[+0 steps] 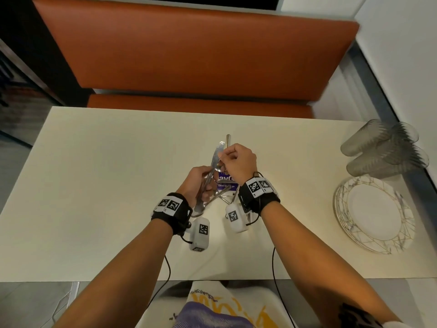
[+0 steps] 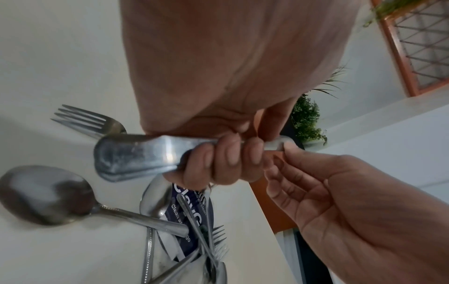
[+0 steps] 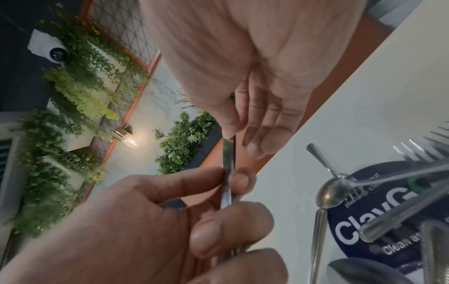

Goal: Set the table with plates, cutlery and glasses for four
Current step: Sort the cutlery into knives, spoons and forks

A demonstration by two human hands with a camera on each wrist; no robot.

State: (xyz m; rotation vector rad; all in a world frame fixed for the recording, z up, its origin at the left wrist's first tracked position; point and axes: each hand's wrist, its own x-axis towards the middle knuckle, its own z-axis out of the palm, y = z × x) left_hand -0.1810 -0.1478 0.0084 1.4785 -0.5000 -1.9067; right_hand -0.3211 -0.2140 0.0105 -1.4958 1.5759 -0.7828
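Both hands meet over the middle of the cream table (image 1: 106,185). My left hand (image 1: 199,183) grips a steel knife (image 1: 216,155) by its handle, blade pointing away from me. My right hand (image 1: 234,159) pinches the blade between thumb and fingertip. In the left wrist view my left fingers (image 2: 226,163) curl round the broad knife handle (image 2: 136,155), and the right hand (image 2: 340,201) holds the far end. The right wrist view shows the blade (image 3: 228,153) between the right hand (image 3: 255,119) and left hand (image 3: 145,221). Loose cutlery (image 1: 224,195) lies under the hands on a dark blue card (image 3: 364,221).
A stack of patterned white plates (image 1: 373,214) sits at the table's right edge. Clear glasses (image 1: 383,147) lie stacked on their sides behind the plates. A fork (image 2: 82,119) and a spoon (image 2: 46,194) lie on the table. An orange bench (image 1: 189,55) runs along the far side.
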